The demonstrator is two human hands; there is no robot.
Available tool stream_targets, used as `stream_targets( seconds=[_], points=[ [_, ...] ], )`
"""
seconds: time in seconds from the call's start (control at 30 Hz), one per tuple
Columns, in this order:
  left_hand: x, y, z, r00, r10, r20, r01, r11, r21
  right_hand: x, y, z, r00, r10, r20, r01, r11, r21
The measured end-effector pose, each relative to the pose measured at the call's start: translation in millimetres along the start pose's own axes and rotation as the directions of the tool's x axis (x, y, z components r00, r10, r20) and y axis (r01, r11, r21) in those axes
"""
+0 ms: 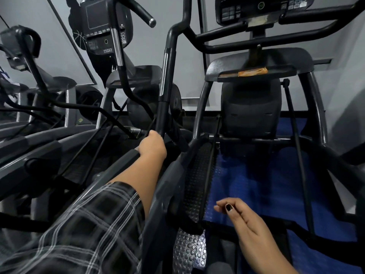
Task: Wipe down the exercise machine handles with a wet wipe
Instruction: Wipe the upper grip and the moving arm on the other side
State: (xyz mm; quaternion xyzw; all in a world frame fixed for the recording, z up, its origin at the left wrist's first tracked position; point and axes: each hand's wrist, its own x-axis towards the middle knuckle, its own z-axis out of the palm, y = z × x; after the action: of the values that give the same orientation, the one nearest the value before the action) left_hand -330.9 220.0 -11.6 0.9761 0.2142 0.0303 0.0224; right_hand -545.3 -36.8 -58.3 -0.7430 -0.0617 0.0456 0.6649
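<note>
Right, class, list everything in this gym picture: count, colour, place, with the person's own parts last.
elliptical machines: three, black and grey, side by side
consoles: three, black, atop the machines
handle bar: one, black with chrome strip, centre
strip: one, orange, nearest machine's tray
pedal: one, black studded, lower centre
floor mat: one, blue, under nearest machine
sleeve: one, grey plaid, lower left
left hand: one, grips handle bar's base
right hand: one, loosely curled, empty, lower right

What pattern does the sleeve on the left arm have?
The sleeve is dark plaid, black and grey with thin white lines; head view.
</note>
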Motion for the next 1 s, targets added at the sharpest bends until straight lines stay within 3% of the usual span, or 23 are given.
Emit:
stream_targets(
  seconds=[0.13,0.3,0.43,0.73,0.8,0.9,1.0],
  points=[
    [18.1,2.3,-5.7,0.996,0.087,0.027,-0.088,0.996,0.015,1.5,5.4,-6.1,0.999,0.022,-0.025,-0.022,1.0,-0.001],
    [12.9,-5.4,-26.3,0.954,0.227,0.194,-0.22,0.974,-0.06,-2.9,2.7,-7.9,0.999,0.029,0.014,-0.028,0.999,-0.025],
    [-14.0,-12.6,-36.1,0.947,0.173,0.271,-0.158,0.985,-0.075,-3.7,-5.5,0.0,1.0,-0.006,0.023,0.007,0.998,-0.055],
    [-81.1,-76.3,-27.6,0.953,0.105,0.285,-0.041,0.974,-0.222,-9.1,-22.7,17.8,0.993,-0.097,0.071,0.101,0.993,-0.059],
    [-91.1,-90.0,-24.6,0.95,0.107,0.294,-0.055,0.982,-0.182,-9.4,-23.9,19.6,0.991,-0.107,0.084,0.112,0.993,-0.05],
    [-103.6,-95.9,-22.5,0.948,0.088,0.307,-0.106,0.994,0.042,-8.4,-25.6,21.9,0.991,-0.11,0.08,0.113,0.993,-0.034],
    [-112.7,-96.4,-11.0,0.977,0.094,0.189,-0.135,0.967,0.218,-5.7,-27.0,24.2,0.991,-0.115,0.068,0.117,0.993,-0.027]
  ],
)
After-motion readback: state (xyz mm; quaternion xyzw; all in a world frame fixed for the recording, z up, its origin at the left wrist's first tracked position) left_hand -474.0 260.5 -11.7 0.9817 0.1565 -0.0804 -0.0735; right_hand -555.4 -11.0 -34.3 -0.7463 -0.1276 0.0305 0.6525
